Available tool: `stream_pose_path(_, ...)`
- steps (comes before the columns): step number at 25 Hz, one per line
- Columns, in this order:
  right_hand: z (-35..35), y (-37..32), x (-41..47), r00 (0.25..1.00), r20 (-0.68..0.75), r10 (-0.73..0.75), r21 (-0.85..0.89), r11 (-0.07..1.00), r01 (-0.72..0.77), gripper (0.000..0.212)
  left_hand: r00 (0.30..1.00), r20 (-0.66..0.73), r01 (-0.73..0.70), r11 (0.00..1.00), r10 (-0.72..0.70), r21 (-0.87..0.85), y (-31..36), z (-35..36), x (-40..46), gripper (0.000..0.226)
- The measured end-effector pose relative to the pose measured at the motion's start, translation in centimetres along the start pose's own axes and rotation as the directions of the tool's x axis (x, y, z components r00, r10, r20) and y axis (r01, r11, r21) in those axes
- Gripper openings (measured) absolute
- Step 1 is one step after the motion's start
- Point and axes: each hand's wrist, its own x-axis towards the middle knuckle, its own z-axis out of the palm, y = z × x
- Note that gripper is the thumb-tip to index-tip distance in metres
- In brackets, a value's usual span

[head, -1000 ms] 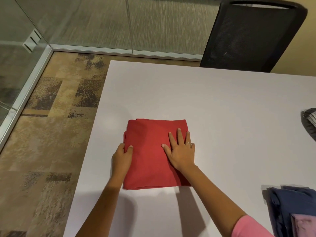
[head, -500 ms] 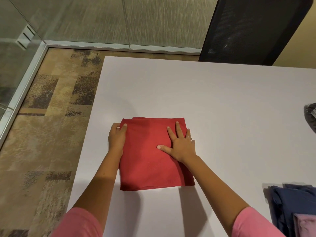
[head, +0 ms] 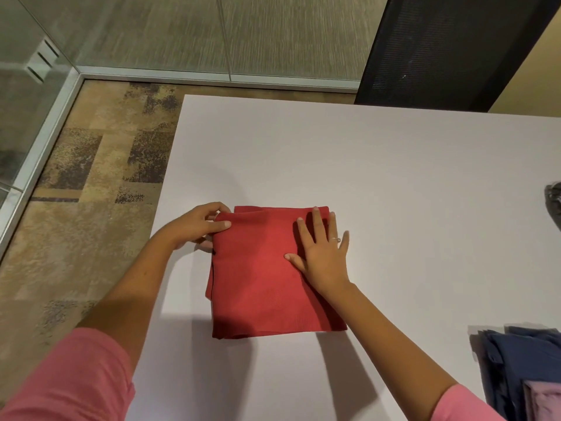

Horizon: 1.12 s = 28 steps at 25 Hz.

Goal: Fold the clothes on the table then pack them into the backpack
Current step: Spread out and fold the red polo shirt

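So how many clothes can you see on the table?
3: the red garment under both hands, and the navy garment with the pink garment on it, bottom right. More may lie out of frame.

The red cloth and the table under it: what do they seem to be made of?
The red cloth looks like a soft matte knit, perhaps cotton or a blend; a ribbed band shows along its near edge, and it lies in limp layers. The fibre cannot be told. The table has a smooth, pale, matte top with a soft sheen, likely laminate, though painted board would look the same.
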Motion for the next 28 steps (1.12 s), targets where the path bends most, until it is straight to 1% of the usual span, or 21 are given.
stream_pose_path(1, 0.1, -0.4, 0.0, 0.997, -0.067, -0.032, -0.021, 0.999, 0.030, 0.079, 0.999, 0.029, 0.019, 0.993, -0.023, 0.120, 0.4, -0.4, 0.2, 0.019)
stream_pose_path(2, 0.3, -0.8, 0.0, 0.992, -0.109, -0.060, -0.026, 0.998, 0.057, 0.076, 0.999, 0.026, 0.023, 0.974, -0.029, 0.225, 0.8, -0.6, 0.4, 0.022)
stream_pose_path(3, 0.6, -1.3, -0.1, 0.991, -0.112, -0.080, -0.010, 0.997, 0.079, 0.071, 1.000, 0.000, 0.009, 0.956, -0.009, 0.294, 1.2, -0.7, 0.6, 0.024)
stream_pose_path(5, 1.2, -1.8, -0.4, 0.994, -0.072, -0.078, 0.022, 0.997, 0.079, 0.057, 0.991, -0.084, -0.060, 0.919, 0.100, 0.390, 1.7, -0.9, 0.8, 0.030)
stream_pose_path(6, 1.3, -1.8, -0.5, 0.999, -0.011, -0.045, 0.026, 0.999, 0.045, 0.061, 0.978, -0.127, -0.089, 0.888, 0.163, 0.452, 1.8, -1.0, 0.8, 0.034)
stream_pose_path(8, 1.1, -1.4, -0.6, 0.988, 0.155, 0.023, 0.018, 0.999, -0.027, 0.086, 0.944, -0.215, -0.092, 0.825, 0.251, 0.558, 1.3, -0.8, 1.2, 0.039)
stream_pose_path(9, 1.1, -1.1, -0.6, 0.979, 0.202, 0.040, 0.018, 0.999, -0.044, 0.095, 0.923, -0.268, -0.071, 0.808, 0.275, 0.585, 0.8, -0.4, 1.4, 0.039)
stream_pose_path(11, 1.1, -0.9, -0.3, 0.975, 0.215, 0.059, 0.018, 0.998, -0.064, 0.107, 0.878, -0.391, -0.004, 0.821, 0.276, 0.570, -0.3, 0.8, 2.0, 0.037)
stream_pose_path(12, 1.0, -1.0, -0.2, 0.973, 0.219, 0.068, 0.014, 0.997, -0.073, 0.110, 0.855, -0.454, 0.028, 0.851, 0.251, 0.524, -0.8, 1.5, 2.3, 0.035)
stream_pose_path(14, 1.0, -1.2, 0.1, 0.973, 0.215, 0.085, 0.009, 0.996, -0.089, 0.113, 0.801, -0.577, 0.081, 0.925, 0.162, 0.372, -1.4, 3.1, 2.6, 0.027)
stream_pose_path(16, 1.4, -1.4, 0.2, 0.974, 0.209, 0.091, 0.014, 0.995, -0.096, 0.111, 0.715, -0.691, 0.100, 0.963, 0.105, 0.250, -1.7, 4.8, 2.1, 0.026)
stream_pose_path(17, 1.4, -1.4, 0.1, 0.974, 0.205, 0.098, 0.024, 0.994, -0.105, 0.109, 0.666, -0.735, 0.095, 0.964, 0.124, 0.248, -1.9, 5.8, 1.5, 0.031)
stream_pose_path(19, 1.6, -1.4, -0.1, 0.980, 0.170, 0.107, 0.041, 0.992, -0.116, 0.098, 0.602, -0.759, 0.071, 0.929, 0.250, 0.363, -2.9, 8.1, -0.1, 0.040)
stream_pose_path(20, 1.9, -1.3, -0.3, 0.985, 0.131, 0.109, 0.033, 0.993, -0.114, 0.092, 0.601, -0.729, 0.059, 0.891, 0.328, 0.450, -3.8, 9.5, -1.0, 0.044)
stream_pose_path(22, 2.4, -1.1, -0.7, 0.994, 0.048, 0.098, 0.023, 0.995, -0.099, 0.080, 0.657, -0.610, 0.054, 0.780, 0.443, 0.624, -6.0, 12.0, -2.7, 0.052)
stream_pose_path(23, 2.6, -1.0, -1.0, 0.996, 0.014, 0.085, 0.029, 0.996, -0.085, 0.075, 0.694, -0.554, 0.053, 0.734, 0.460, 0.677, -7.2, 12.9, -3.3, 0.055)
stream_pose_path(24, 2.8, -0.8, -1.4, 0.997, -0.025, 0.073, 0.037, 0.997, -0.072, 0.070, 0.721, -0.523, 0.057, 0.714, 0.454, 0.698, -8.3, 13.6, -3.8, 0.058)
stream_pose_path(26, 3.3, -0.5, -2.4, 0.992, -0.083, 0.095, 0.091, 0.992, -0.087, 0.065, 0.744, -0.534, 0.086, 0.735, 0.402, 0.673, -9.9, 14.2, -4.6, 0.062)
stream_pose_path(28, 3.8, -0.2, -3.7, 0.980, -0.097, 0.174, 0.228, 0.962, -0.148, 0.069, 0.743, -0.568, 0.116, 0.768, 0.354, 0.629, -10.5, 14.2, -5.3, 0.064)
